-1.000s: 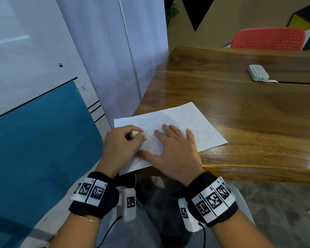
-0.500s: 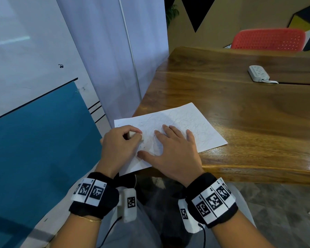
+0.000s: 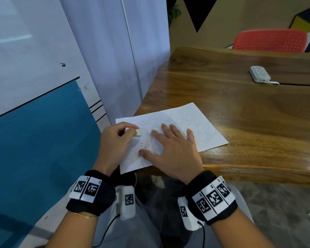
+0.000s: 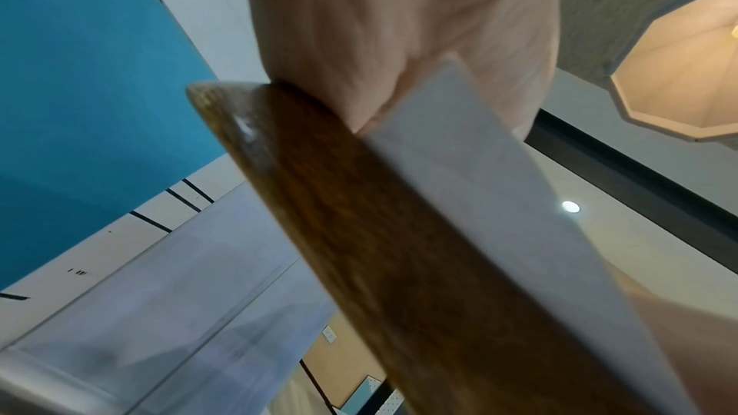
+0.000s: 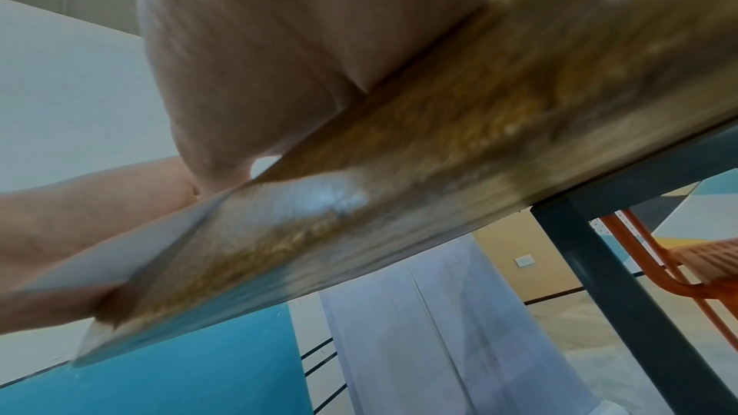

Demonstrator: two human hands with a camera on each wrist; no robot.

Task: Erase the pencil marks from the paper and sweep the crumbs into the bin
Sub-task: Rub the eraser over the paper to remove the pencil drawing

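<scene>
A white sheet of paper (image 3: 183,122) with faint pencil scribbles lies at the near left corner of the wooden table (image 3: 240,108), its near corner hanging over the edge. My left hand (image 3: 116,140) pinches a small white eraser (image 3: 137,132) and presses it on the sheet's left part. My right hand (image 3: 172,149) lies flat on the paper with fingers spread, holding it down. Dark eraser crumbs (image 3: 141,144) dot the sheet between the two hands. Both wrist views are blurred and show only palm, table edge (image 4: 359,232) and the paper's underside (image 4: 499,201). No bin is in view.
A white power strip (image 3: 259,73) with its cable lies at the far right of the table. A red chair (image 3: 270,40) stands behind the table. A white curtain (image 3: 115,51) and a blue wall panel (image 3: 34,140) are to the left.
My left hand has slid the eraser a little away from me along the sheet. More dark crumbs lie on the paper. The right hand has stayed put.
</scene>
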